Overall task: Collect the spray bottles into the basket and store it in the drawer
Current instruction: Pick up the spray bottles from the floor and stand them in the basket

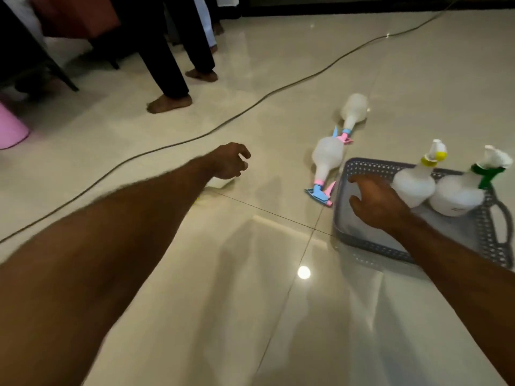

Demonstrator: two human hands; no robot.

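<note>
A grey perforated basket point(359, 235) sits on the tiled floor at the right. Two white spray bottles stand in it, one with a yellow nozzle point(415, 185) and one with a green nozzle point(457, 196). My right hand point(376, 201) lies inside the basket with its fingers spread, just left of the yellow-nozzle bottle. Two more white bottles with pink and blue triggers lie on the floor left of the basket, one near point(327, 156) and one farther point(354, 108). My left hand point(230, 162) reaches out with loosely curled fingers over a white bottle point(221, 183) that my wrist mostly hides.
A dark cable point(250, 105) runs diagonally across the floor beyond my left hand. A person's bare feet point(170, 103) and dark trouser legs stand at the back left, beside chair legs. A pink tub point(11, 129) stands at the left edge.
</note>
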